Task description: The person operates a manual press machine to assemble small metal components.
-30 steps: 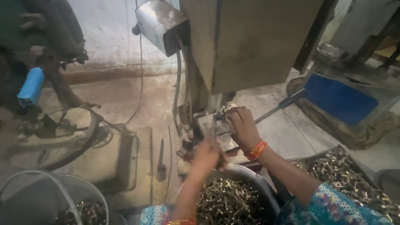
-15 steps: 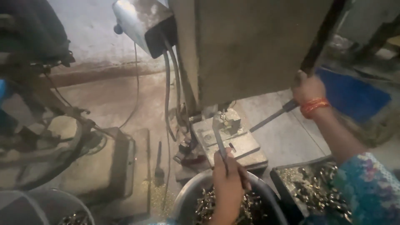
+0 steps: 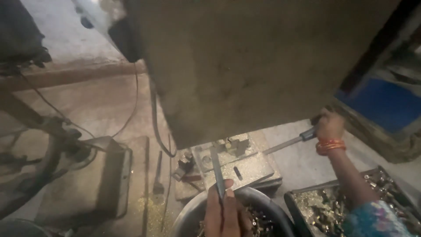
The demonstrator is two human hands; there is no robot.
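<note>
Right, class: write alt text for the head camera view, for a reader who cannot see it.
A person's right hand grips a machine lever while the left hand holds a thin metal tool towards the machine's plate. Below sit a bowl and tray of small brass parts.

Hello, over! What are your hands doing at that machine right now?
Left hand grips flat metal strip, tip on machine plate. Right hand grips lever handle. Machine housing hides the plate's far end.

- Small metalworking workshop, rough and dusty.
- Bare concrete floor strewn with brass filings.
- Large grimy machine housing above a steel work plate.
- Metal bowl and tray heaped with small brass parts.
- Loose cables trailing across the ground.
</note>
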